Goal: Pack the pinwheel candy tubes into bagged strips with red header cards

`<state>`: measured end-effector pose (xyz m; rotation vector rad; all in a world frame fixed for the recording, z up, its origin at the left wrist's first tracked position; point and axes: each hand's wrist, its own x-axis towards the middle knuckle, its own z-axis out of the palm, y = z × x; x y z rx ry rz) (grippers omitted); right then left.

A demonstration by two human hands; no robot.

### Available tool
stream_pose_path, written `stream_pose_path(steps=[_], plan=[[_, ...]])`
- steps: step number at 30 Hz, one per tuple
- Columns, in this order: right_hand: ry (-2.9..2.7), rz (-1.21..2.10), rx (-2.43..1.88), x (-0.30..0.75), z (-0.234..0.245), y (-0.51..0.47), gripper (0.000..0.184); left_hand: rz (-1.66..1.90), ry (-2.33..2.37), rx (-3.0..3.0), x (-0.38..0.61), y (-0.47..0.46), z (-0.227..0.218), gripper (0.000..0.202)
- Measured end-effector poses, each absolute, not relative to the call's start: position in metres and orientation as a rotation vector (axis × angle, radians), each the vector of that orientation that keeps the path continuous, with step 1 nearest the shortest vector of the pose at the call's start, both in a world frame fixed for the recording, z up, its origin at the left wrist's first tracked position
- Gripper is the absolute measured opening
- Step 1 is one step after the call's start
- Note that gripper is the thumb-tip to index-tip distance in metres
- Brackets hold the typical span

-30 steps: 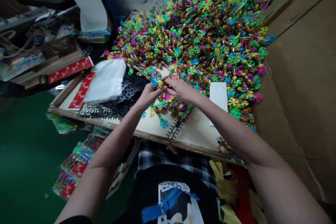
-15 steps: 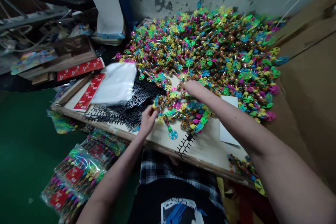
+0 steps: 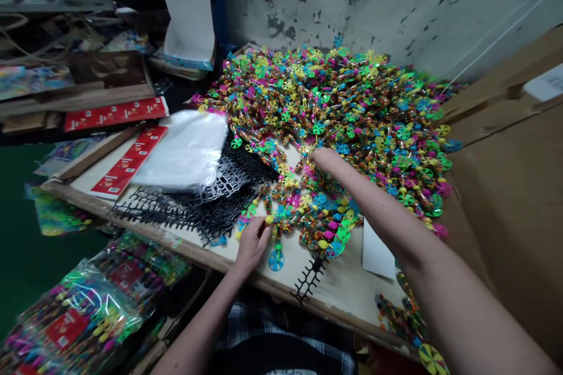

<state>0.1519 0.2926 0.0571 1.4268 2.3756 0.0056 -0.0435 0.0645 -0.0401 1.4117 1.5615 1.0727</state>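
Note:
My left hand [image 3: 254, 241] is closed at the table's front, thumb and fingers pinching a candy-filled tube toy [image 3: 268, 204] by its yellow end. Beside it lies a tube with a blue fan wheel [image 3: 276, 260]. At the near edge of the big heap of candy tube toys [image 3: 352, 99], my right hand [image 3: 324, 159] is curled down among the tubes; its fingertips are mostly hidden. Between the hands lies a smaller group of the same toys [image 3: 323, 220], several with their fans toward me. A black plastic mesh strip [image 3: 311, 276] sticks out beneath it.
Black mesh sheets [image 3: 220, 199] and clear plastic bags [image 3: 182, 149] lie on the left, with red printed cards [image 3: 129, 161]. White card [image 3: 377, 249] lies to the right. Packed bags of toys [image 3: 83, 310] stand below the table's left edge. A cardboard box [image 3: 514, 187] borders the right side.
The view has shifted, with the table's front now lower in the picture. My left hand has come down nearer the table's front edge. The right hand stays at the heap's edge, more curled.

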Motion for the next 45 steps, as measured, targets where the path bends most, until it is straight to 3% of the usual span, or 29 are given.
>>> stream_pose_path(steps=[5, 14, 25, 29, 34, 37, 42, 45], plan=[[2.398, 0.149, 1.200, 0.149, 0.053, 0.295, 0.036, 1.052, 1.557, 1.443, -0.044, 0.066, -0.044, 0.018], [2.407, 0.243, 1.030, 0.136, 0.044, 0.316, 0.028, 1.069, 1.558, 1.460, -0.044, 0.067, -0.048, 0.019], [2.538, 0.069, 1.343, 0.177, 0.040, 0.277, 0.030, 1.115, 1.523, 1.440, -0.035, 0.051, -0.030, 0.019], [2.573, 0.101, 1.284, 0.172, 0.040, 0.276, 0.033, 0.922, 1.460, 1.360, -0.006, 0.026, -0.009, 0.021], [2.629, 0.089, 1.171, 0.150, 0.035, 0.288, 0.026, 0.661, 1.398, 1.104, 0.027, 0.011, -0.003, 0.026], [2.716, 0.010, 1.231, 0.143, 0.024, 0.292, 0.013, 0.628, 1.254, 0.901, 0.038, 0.012, -0.009, 0.031], [2.835, -0.141, 1.354, 0.145, 0.012, 0.304, 0.030, 0.762, 1.216, 0.749, 0.057, 0.019, -0.016, 0.032], [2.869, -0.155, 1.462, 0.151, 0.025, 0.311, 0.021, 0.863, 1.256, 0.749, 0.073, 0.028, -0.014, 0.026]])
